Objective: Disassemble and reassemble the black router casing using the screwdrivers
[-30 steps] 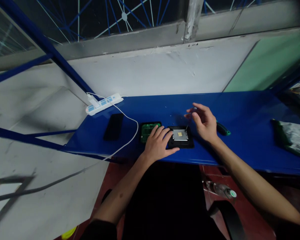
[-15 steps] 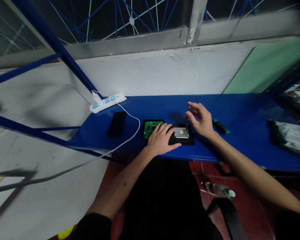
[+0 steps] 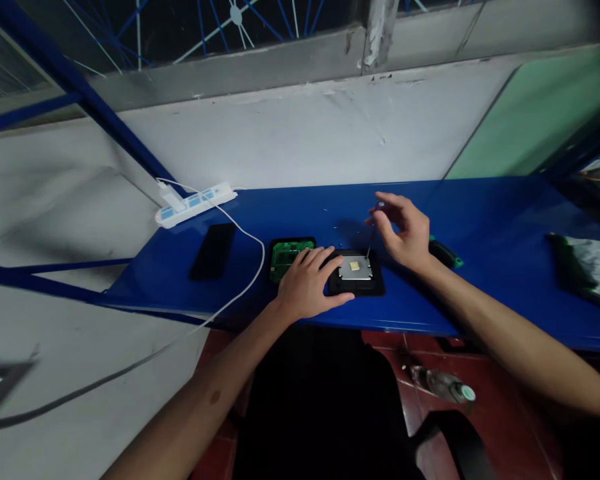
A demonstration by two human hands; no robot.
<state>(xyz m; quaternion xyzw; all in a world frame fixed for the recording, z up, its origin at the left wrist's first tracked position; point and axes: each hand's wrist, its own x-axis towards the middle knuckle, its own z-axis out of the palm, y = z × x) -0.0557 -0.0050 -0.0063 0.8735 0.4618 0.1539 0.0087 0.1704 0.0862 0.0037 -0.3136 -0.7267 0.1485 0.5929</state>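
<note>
My right hand (image 3: 405, 230) pinches a thin screwdriver (image 3: 371, 237) that stands nearly upright. Its tip meets the upper right corner of a silver metal plate (image 3: 363, 272), which has a pale square at its middle and sits in a black case part (image 3: 373, 289). Spread over the left edge of that part, my left hand (image 3: 307, 283) rests with its fingers apart. Just left of it lies a green circuit board (image 3: 283, 257) in a black casing, partly hidden by the fingers.
A black phone-like slab (image 3: 213, 252) and a white power strip (image 3: 196, 205) with a cable (image 3: 253, 283) are at the left. To the right lie a green-and-black tool (image 3: 445, 253) and a plastic package (image 3: 587, 267). A bottle (image 3: 443, 385) is on the floor.
The whole view has shifted slightly, moving the table items left in the picture. Both hands keep nearly the same place over the parts, and the screwdriver shows more clearly now.
</note>
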